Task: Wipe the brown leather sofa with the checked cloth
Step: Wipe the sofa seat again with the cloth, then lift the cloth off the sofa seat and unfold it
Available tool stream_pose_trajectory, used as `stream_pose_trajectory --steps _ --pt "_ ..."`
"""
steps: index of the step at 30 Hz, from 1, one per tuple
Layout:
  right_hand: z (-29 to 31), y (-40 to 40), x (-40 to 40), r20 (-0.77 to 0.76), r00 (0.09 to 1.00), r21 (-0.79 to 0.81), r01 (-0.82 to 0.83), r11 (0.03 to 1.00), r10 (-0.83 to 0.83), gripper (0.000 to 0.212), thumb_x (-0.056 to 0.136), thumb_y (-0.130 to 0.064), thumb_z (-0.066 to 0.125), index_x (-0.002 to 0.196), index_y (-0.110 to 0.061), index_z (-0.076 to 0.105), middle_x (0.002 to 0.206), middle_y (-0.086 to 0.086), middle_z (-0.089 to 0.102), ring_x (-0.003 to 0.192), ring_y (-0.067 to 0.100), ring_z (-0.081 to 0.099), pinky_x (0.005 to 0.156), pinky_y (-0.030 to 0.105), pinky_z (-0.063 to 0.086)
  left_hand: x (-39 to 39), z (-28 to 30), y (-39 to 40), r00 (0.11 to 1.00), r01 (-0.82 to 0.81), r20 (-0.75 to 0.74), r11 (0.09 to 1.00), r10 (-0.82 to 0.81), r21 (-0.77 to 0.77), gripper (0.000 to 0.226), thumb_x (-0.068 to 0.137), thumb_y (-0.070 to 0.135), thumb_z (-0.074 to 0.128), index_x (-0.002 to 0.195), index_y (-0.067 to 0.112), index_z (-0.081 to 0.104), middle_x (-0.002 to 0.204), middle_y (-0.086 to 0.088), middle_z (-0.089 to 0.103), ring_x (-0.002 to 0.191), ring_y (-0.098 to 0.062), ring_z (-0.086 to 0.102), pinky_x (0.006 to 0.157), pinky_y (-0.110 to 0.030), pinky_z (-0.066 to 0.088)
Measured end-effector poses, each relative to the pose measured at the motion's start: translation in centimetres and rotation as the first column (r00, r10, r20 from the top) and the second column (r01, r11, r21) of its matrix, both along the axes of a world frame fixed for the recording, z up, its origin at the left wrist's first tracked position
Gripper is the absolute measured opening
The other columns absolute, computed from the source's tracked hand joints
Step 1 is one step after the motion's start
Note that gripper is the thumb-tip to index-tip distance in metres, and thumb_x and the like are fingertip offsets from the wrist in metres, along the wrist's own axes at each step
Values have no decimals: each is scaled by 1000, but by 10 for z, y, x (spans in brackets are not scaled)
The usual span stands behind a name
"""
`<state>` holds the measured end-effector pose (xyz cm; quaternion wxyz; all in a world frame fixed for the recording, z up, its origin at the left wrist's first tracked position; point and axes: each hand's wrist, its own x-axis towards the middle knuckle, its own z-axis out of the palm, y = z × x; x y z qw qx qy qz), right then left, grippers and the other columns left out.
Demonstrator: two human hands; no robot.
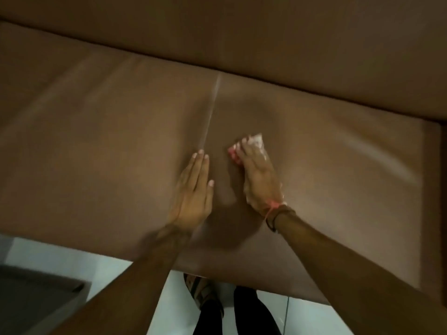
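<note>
Here, two hands, left hand, right hand, one cloth, one sofa

The sofa is an even mid-brown leather, darker brown on the backrest at 12 o'clock, with a pale streak along the seam and lighter sheen marks at 3 o'clock. The cloth under the right hand shows white with pink-red at its edge; its check is too blurred to make out. A pink-orange thread and dark band circle that wrist. The floor at 7 o'clock is pale grey-white. The trousers at 6 o'clock are black.
</note>
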<state>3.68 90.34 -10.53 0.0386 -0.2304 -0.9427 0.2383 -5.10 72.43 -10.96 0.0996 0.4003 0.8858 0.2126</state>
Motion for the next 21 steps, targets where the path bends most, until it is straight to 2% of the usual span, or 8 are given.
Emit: stream_pose_trajectory --steps 4,6,7,9,14,16,18,21 --pt "24 -74 12 -69 997 -475 -72 877 44 58 93 17 48 148 0 56 158 4 53 143 27 54 124 47 44 -9 32 -70 934 -273 246 962 260 22 65 109 40 29 163 5 24 173 -9 23 159 -18 20 130 -37 23" --pt "44 -104 -7 56 995 -812 94 576 -83 44 106 5 47 141 -16 65 131 -18 72 90 11 77 83 31 67 -12 50 -107 811 -485 402 873 425 55 65 110 50 28 165 16 22 172 -1 25 155 -10 25 129 -35 27" --pt "52 -119 -20 138 987 -907 160 389 -84 42 108 2 48 138 -21 67 118 -17 77 82 7 77 81 29 66 -16 59 -120 747 -565 465 822 474 70 65 108 53 32 164 19 28 169 1 32 152 -9 33 127 -33 30" --pt "76 -167 -52 253 967 -966 252 65 12 43 106 7 45 138 -12 66 130 -3 76 116 15 74 110 36 55 -28 83 -162 634 -686 589 716 501 129 61 104 52 42 154 18 48 155 3 54 140 -7 50 120 -26 38" --pt "127 -305 -129 266 888 -838 405 -366 375 45 113 -21 41 126 11 70 126 30 73 119 39 72 99 45 63 -56 128 -315 267 -886 858 461 438 40 24 97 27 71 111 7 75 101 -9 78 92 -22 75 73 -31 64" --pt "130 -372 -154 226 813 -840 442 -315 537 58 94 -50 66 113 3 79 110 25 80 103 37 77 86 43 66 -52 137 -395 179 -936 870 352 459 7 10 95 15 74 102 8 74 88 -7 78 80 -20 74 60 -26 62" --pt "127 -430 -172 276 740 -915 398 -68 613 70 73 -73 78 96 -7 85 93 13 83 87 28 79 76 35 66 -39 141 -471 105 -979 860 204 499 0 2 95 11 73 95 12 71 81 -1 76 74 -17 72 57 -22 63" --pt "113 -556 -183 369 563 -928 268 259 740 57 89 -54 73 116 -5 80 120 22 78 110 34 76 100 44 58 6 131 -598 -18 -1000 824 11 567 -29 8 95 16 74 98 11 69 86 -6 74 75 -16 73 56 -26 64"
